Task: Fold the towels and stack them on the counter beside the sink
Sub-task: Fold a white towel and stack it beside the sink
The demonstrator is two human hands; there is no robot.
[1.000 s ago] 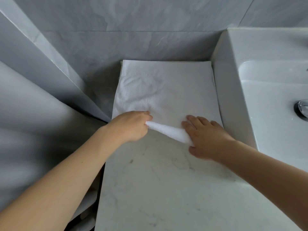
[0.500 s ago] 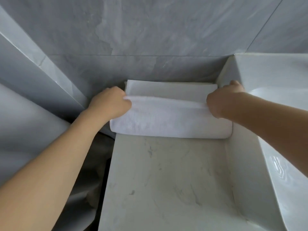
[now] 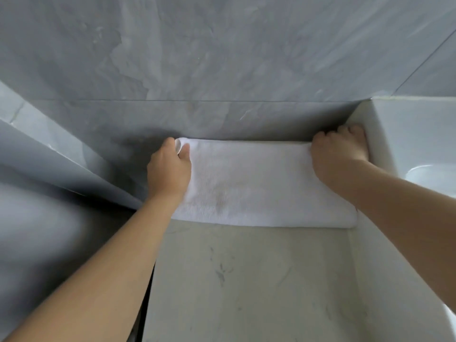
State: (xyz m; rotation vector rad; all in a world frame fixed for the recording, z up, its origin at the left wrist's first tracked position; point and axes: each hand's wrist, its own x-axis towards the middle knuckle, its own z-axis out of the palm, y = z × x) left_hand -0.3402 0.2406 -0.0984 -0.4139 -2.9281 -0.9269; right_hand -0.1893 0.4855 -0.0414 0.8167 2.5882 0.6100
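At the far left, a grey tiled wall [image 3: 61, 156] angles in toward the corner and meets the back wall [image 3: 222, 58]. Just right of it, the person's left hand [image 3: 169, 171] lies on the left end of a white towel [image 3: 259, 188], thumb and forefinger pinching the towel's far left corner. The towel is folded into a wide band that lies flat across the pale marble surface [image 3: 246, 280], its far edge against the foot of the back wall and its rounded fold toward the camera. A faint brownish mark shows near its middle. At the towel's right end, the right hand [image 3: 339, 156] has its fingers curled down over the far right corner, gripping it, right beside the white sink [image 3: 407, 134], whose outer side the towel's right end touches.
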